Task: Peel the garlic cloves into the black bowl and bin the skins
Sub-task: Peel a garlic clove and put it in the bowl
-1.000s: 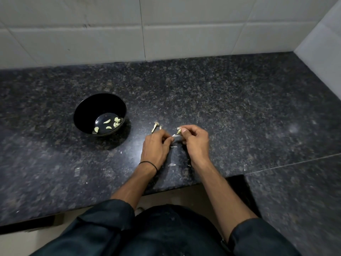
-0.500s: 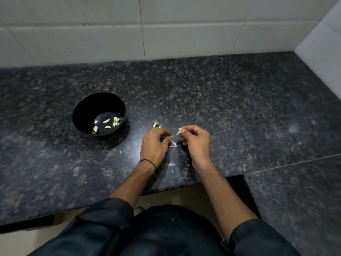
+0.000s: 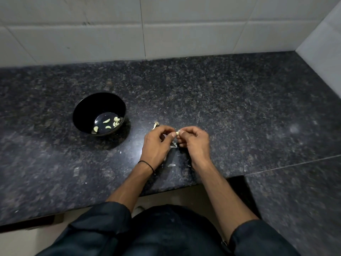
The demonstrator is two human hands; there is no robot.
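Item: garlic clove (image 3: pixel 177 133), pinched in narrow grip of right hand (image 3: pixel 193 143), over the desk (image 3: pixel 239 117). Adjoining: left hand (image 3: pixel 156 145), curled, hold unclear. Destination: black bowl (image 3: pixel 79 109), leftward, nearer left hand.

A dark stone counter (image 3: pixel 239 108) with lots of little grey specks fills most of the view. Behind it stands a wall of big white tiles (image 3: pixel 184 34) with thin lines between them. Another white wall (image 3: pixel 324 45) meets it on the right side. A thin pale line (image 3: pixel 295 165) runs across the counter on the right. Below the counter's front edge is a pale floor (image 3: pixel 18 242).
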